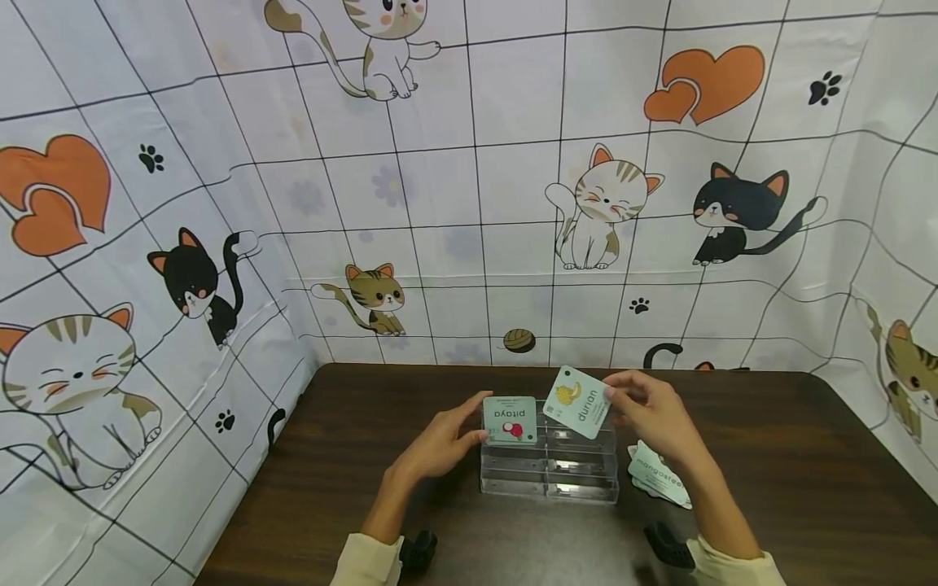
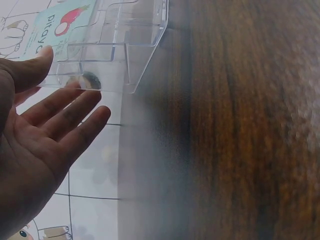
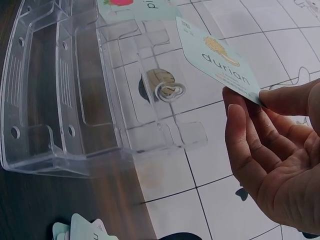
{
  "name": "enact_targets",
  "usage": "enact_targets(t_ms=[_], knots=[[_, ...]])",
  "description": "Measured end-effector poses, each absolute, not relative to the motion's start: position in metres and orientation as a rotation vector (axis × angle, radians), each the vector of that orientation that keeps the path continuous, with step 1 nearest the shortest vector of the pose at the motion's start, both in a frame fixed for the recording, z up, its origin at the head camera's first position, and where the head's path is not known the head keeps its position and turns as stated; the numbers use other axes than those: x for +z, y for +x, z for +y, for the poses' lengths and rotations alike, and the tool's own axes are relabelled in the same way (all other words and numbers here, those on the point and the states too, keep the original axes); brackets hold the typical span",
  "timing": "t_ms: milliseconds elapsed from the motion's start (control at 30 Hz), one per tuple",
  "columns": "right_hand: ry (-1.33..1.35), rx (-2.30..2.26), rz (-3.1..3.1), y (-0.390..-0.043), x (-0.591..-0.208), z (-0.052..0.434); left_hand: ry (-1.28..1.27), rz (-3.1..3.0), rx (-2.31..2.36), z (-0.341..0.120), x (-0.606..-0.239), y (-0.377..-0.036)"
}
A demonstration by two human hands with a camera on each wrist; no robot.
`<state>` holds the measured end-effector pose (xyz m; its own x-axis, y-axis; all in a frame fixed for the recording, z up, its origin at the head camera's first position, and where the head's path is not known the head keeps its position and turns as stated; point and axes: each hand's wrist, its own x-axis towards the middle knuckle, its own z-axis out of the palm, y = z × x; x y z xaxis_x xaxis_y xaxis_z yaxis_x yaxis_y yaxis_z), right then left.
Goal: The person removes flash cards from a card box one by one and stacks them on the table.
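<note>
A: Head view first. We see the right hand over the clear plastic holder on the dark tabletop, its grip pinching the durian card by one edge, card tilted just above the holder's back right slot.

B: And the left hand sits at the holder's left side, fingers straight, thumb touching the pitaya card, which stands upright in the back left slot. We also note a small pile of cards lying on the tabletop just right of the holder, under the right forearm.

A: Left wrist view. We log the left hand with palm spread and its grip released, thumb tip at the holder's near corner. The pitaya card shows behind the clear wall.

B: Right wrist view. We see the right hand's thumb and fingertips clamped on a corner of the durian card, held clear of the holder. Pile of cards at the bottom edge.
</note>
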<state>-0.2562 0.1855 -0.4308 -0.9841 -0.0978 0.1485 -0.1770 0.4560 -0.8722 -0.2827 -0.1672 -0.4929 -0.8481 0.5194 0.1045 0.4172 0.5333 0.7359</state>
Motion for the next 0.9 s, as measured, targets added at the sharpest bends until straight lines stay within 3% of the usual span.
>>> enact_targets(t_ms=[900], knots=[[0.122,1.623,-2.652,-0.251,-0.433,0.217,0.795,2.649,1.194,-0.166,-0.490,-0.281]])
